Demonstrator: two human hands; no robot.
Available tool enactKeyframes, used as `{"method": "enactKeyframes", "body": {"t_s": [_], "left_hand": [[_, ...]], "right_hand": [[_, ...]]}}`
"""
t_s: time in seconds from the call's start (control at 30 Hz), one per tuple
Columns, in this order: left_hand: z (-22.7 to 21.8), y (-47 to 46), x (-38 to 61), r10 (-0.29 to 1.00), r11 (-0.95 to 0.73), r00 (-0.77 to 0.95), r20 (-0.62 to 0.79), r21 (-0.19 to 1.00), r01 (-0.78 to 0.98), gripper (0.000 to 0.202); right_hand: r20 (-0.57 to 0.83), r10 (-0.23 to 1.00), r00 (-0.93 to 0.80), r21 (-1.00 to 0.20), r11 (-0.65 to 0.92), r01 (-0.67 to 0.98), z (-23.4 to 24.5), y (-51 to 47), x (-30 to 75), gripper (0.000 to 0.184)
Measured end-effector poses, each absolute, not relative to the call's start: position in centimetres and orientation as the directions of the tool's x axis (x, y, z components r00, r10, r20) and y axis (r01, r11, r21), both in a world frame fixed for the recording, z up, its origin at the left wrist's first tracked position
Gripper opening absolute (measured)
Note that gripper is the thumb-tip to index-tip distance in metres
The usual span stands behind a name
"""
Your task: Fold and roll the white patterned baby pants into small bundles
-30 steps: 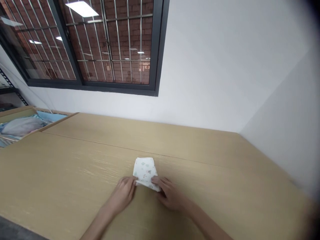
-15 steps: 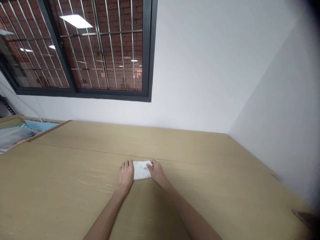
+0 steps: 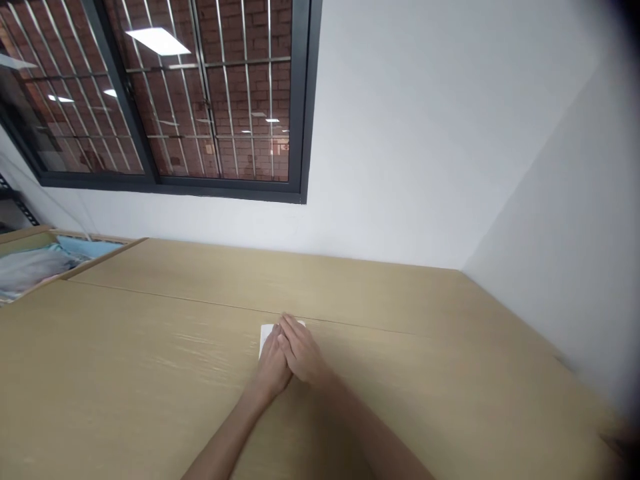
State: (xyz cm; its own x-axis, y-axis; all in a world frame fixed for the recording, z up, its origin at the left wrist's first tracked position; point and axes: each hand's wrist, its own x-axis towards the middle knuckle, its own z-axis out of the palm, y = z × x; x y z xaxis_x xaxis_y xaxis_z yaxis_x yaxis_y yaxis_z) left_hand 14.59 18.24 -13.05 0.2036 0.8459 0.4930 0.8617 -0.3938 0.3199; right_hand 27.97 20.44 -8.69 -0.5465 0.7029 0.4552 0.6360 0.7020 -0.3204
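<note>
A small folded white cloth (image 3: 265, 336) lies on the wooden tabletop (image 3: 165, 373), just on my side of the long seam. My left hand (image 3: 274, 365) rests on top of it with the fingers stretched forward. Against it, partly overlapping its fingers, lies my right hand (image 3: 303, 352), also flat with its fingers extended. Both hands press over the cloth and cover most of it, so only its left edge and a bit of the far edge show. Neither hand is wrapped round anything.
At the left, an open wooden-edged bin (image 3: 95, 265) holds pale and blue fabric or plastic. A white wall (image 3: 380, 167) with a barred, dark-framed window (image 3: 306, 133) stands behind the table. Some dark thing (image 3: 620, 443), blurred, sits at the lower right edge.
My hands have moved from the cloth's left and right sides onto its top, coming together and overlapping. The cloth is now mostly covered. The view has shifted slightly.
</note>
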Motion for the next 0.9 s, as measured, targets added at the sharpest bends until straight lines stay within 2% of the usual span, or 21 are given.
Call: {"method": "enactKeyframes", "body": {"t_s": [0.1,0.17,0.3,0.4,0.5,0.57,0.7,0.77,0.9], "left_hand": [[-14.5,17.8,15.2,0.878,-0.362,0.223,0.424,0.281,0.889,0.066],[-14.7,17.6,15.0,0.892,-0.335,0.213,0.399,0.265,0.904,0.066],[-14.4,17.0,13.8,0.902,-0.303,0.198,0.384,0.234,0.924,0.069],[-14.0,16.8,12.8,0.902,-0.311,0.217,0.372,0.213,0.926,0.076],[-13.3,17.4,12.0,0.912,-0.343,0.254,0.321,0.258,0.903,0.078],[-12.6,18.1,11.5,0.920,-0.358,0.277,0.277,0.304,0.883,0.080],[-11.2,19.6,11.0,0.925,-0.363,0.293,0.242,0.335,0.870,0.081],[-10.6,20.2,10.6,0.927,-0.359,0.286,0.241,0.355,0.864,0.073],[-9.1,20.8,9.7,0.926,-0.367,0.278,0.257,0.432,0.824,0.053]], "right_hand": [[0.348,0.684,-0.641,-0.285,0.729,0.623,-9.7,20.7,28.7,0.053],[0.293,0.680,-0.672,-0.251,0.733,0.632,-10.4,21.0,29.8,0.055],[0.225,0.739,-0.635,-0.220,0.673,0.706,-11.4,21.7,32.4,0.060],[0.261,0.763,-0.591,-0.199,0.641,0.741,-11.1,21.6,33.3,0.062],[0.344,0.659,-0.669,-0.173,0.745,0.645,-9.9,21.3,33.4,0.059],[0.326,0.607,-0.725,-0.204,0.794,0.573,-9.1,21.4,33.5,0.065],[0.203,0.674,-0.710,-0.356,0.727,0.588,-8.8,22.6,33.8,0.081],[0.227,0.701,-0.676,-0.403,0.700,0.590,-9.4,23.4,33.8,0.074],[0.337,0.740,-0.582,-0.476,0.668,0.573,-10.0,24.4,33.2,0.047]]}}
